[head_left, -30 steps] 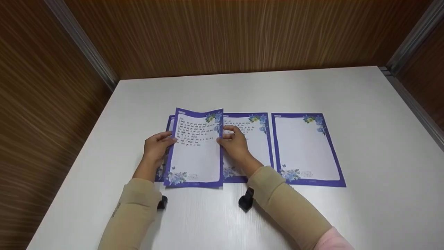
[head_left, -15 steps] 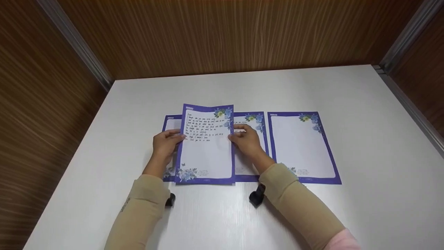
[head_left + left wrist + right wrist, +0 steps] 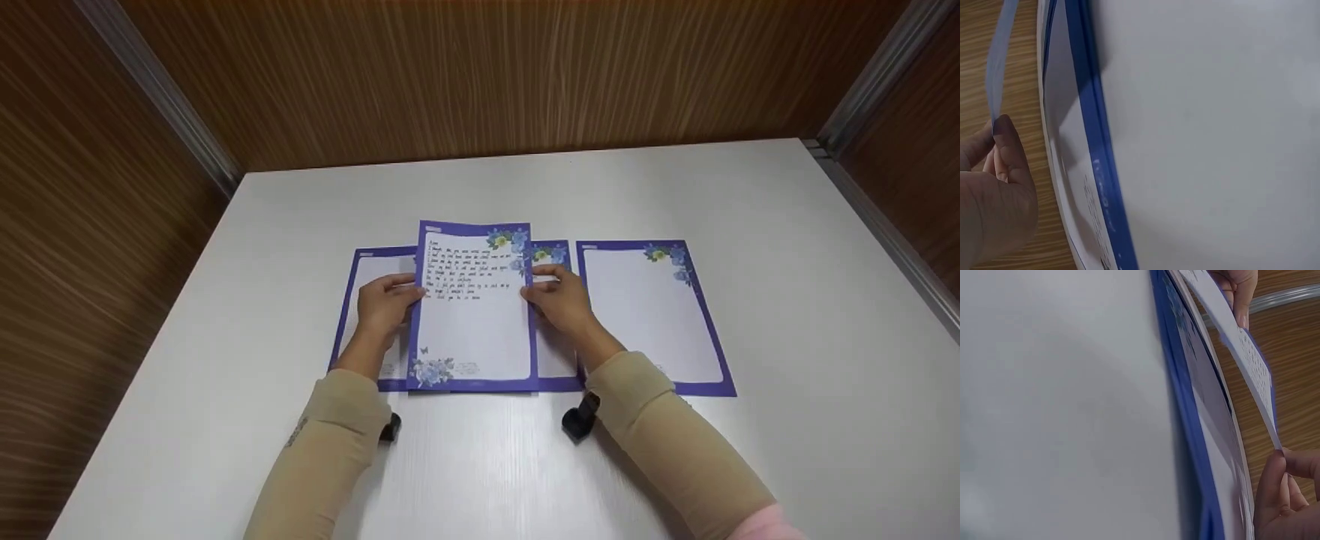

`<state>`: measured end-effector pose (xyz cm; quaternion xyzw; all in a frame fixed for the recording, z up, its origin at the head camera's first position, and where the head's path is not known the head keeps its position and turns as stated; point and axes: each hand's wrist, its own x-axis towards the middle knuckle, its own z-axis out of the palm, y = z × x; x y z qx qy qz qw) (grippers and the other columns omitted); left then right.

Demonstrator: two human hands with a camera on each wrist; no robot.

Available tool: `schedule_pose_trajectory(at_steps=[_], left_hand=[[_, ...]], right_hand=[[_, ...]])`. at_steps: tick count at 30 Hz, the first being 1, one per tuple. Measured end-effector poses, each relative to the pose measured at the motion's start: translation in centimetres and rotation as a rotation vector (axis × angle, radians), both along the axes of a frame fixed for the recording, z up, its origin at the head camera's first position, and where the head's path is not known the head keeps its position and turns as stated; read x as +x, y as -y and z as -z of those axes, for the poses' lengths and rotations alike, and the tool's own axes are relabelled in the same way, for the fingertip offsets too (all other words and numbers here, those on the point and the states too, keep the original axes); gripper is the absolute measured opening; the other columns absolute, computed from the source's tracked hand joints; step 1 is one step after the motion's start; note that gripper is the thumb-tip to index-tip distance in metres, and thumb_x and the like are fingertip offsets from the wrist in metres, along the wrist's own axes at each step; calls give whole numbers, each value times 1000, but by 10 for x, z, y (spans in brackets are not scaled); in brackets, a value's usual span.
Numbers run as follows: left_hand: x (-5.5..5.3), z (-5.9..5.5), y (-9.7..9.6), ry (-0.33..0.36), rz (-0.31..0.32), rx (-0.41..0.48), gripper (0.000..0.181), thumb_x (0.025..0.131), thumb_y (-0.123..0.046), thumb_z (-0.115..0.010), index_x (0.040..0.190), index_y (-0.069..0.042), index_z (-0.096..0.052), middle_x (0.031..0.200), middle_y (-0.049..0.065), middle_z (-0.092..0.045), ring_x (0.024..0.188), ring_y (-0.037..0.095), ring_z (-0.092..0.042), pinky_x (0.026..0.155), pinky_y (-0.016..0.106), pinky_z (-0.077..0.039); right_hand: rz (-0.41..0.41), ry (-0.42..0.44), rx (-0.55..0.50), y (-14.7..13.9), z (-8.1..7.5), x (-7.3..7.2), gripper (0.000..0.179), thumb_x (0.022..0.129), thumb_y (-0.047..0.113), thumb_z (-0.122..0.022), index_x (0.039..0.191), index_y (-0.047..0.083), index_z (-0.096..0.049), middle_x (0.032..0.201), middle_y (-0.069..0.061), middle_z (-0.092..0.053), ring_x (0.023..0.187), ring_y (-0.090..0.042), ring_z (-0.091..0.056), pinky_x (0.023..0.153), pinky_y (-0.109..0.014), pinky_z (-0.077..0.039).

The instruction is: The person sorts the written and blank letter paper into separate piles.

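Note:
Between both hands is a sheet of letter paper [image 3: 472, 334] with a purple border, blue flowers and handwritten lines at its top. My left hand [image 3: 384, 306] pinches its left edge between thumb and fingers; my right hand [image 3: 564, 301] pinches the right edge. In the right wrist view the held paper [image 3: 1252, 363] is clear of the table, thumb and fingertips meeting on its edge. Beneath it lie two matching sheets, the left sheet [image 3: 369, 277] and the middle sheet [image 3: 556, 352], both partly covered by the held one. The left wrist view shows the left hand [image 3: 1002, 191] gripping the paper's edge.
A third sheet on the table, the right-hand sheet [image 3: 645, 315], shows the same border and no handwriting. All of them lie on a white table [image 3: 480, 465]. Wood-grain panels [image 3: 480, 82] stand behind and at both sides.
Both hands have carried the held sheet to the right, from over the left sheet to between the left and middle ones. More of the left sheet shows now.

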<state>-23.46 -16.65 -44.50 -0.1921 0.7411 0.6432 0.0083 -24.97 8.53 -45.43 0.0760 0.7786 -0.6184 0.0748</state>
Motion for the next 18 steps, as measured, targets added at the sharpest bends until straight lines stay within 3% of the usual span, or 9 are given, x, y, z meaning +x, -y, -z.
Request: schedule_pose_trajectory(at_steps=[18], left_hand=[[-7,1,-35,-20,39,-75,36,84,2,-68,119,-2,-65,101,14,-69,76,19,-66,62,27,-54]], right_hand=[[-17,38,203,-36,-5,-5,42,87,14,-70,126,6,-55,107,-14,-63,82,-20,-62,65,-28,-55]])
